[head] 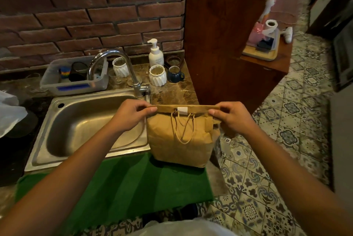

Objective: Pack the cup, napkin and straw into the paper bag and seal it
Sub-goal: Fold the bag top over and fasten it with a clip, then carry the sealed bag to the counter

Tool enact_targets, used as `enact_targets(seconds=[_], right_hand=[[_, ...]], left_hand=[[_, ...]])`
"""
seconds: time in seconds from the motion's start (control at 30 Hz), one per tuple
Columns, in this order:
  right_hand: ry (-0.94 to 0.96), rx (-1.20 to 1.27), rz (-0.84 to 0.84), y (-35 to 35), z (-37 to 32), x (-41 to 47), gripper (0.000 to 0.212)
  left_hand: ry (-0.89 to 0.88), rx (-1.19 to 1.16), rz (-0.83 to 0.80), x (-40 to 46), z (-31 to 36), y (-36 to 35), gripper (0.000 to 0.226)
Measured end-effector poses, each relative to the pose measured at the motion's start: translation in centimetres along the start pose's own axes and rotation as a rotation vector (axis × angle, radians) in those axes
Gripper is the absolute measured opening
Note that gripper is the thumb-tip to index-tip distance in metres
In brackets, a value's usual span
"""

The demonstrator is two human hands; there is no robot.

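Note:
A brown paper bag (179, 146) stands upright on the green mat (122, 184) at the counter's right end. Its top is folded over into a flat band, and a small white sticker (182, 110) sits at the middle of the fold. The twine handles hang down the bag's front. My left hand (133, 114) pinches the left end of the folded band. At the right end of the band, my right hand (232, 116) pinches it too. Cup, napkin and straw are not visible; the closed bag hides its contents.
A steel sink (86, 127) with a tall tap (122, 67) lies left of the bag. Behind stand two white ribbed pots (157, 75), a blue mug (174, 74), a soap pump bottle (155, 54) and a plastic tub (76, 75). A wooden cabinet (225, 44) rises at the right; tiled floor lies below.

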State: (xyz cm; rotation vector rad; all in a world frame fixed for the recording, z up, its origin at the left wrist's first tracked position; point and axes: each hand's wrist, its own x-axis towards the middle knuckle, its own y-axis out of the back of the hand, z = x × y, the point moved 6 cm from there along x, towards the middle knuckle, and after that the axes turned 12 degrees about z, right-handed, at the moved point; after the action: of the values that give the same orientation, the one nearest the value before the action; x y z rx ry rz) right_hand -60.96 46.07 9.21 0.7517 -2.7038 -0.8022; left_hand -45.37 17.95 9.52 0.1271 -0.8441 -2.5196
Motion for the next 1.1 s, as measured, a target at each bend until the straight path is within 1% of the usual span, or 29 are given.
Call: enact_targets(seconds=[0.1,0.17,0.27,0.33,0.47,0.53,0.6,0.7,0.77,0.87,0.93,1.1], right_hand=[[-0.053,0.084,0.216,4.2,0.3,-3.3,0.006],[-0.117,0.105,0.355,6.9,1.1,-6.2,0.007],[-0.224,0.066,0.522,10.5,2.4,-11.4,0.009],[-0.282,0.053,0.643,12.9,3.0,-16.1,0.005],[-0.411,0.005,0.892,17.5,4.3,-27.0,0.008],[-0.461,-0.007,1.026,19.5,4.7,-32.8,0.011],[-0.517,-0.023,1.168,21.5,5.3,-38.7,0.02],[-0.577,-0.033,1.361,24.2,5.9,-47.1,0.017],[-0.609,-0.054,1.469,26.1,6.3,-52.3,0.018],[-0.645,-0.124,1.591,29.2,7.1,-59.9,0.01],[-0.691,-0.194,1.634,31.6,8.0,-64.9,0.005],[-0.805,-0.27,1.781,37.8,9.2,-76.3,0.006]], left_hand=[[-0.012,-0.13,-0.022,0.8,3.0,-2.1,0.013],[-0.035,-0.188,-0.071,1.3,5.2,-4.2,0.012],[-0.162,-0.199,-0.188,1.6,9.1,-8.2,0.012],[-0.266,-0.18,-0.295,1.0,12.5,-11.6,0.015],[-0.41,-0.225,-0.5,-2.8,19.6,-19.3,0.019],[-0.451,-0.277,-0.601,-5.6,23.2,-23.3,0.03],[-0.475,-0.316,-0.665,-8.7,26.7,-27.4,0.038],[-0.535,-0.369,-0.738,-14.5,32.3,-33.1,0.034],[-0.595,-0.385,-0.791,-18.8,36.2,-36.7,0.025],[-0.631,-0.413,-0.899,-25.4,41.5,-42.6,0.017],[-0.64,-0.421,-0.961,-29.9,45.0,-46.5,0.013],[-0.705,-0.467,-1.06,-41.0,53.5,-55.5,0.014]])
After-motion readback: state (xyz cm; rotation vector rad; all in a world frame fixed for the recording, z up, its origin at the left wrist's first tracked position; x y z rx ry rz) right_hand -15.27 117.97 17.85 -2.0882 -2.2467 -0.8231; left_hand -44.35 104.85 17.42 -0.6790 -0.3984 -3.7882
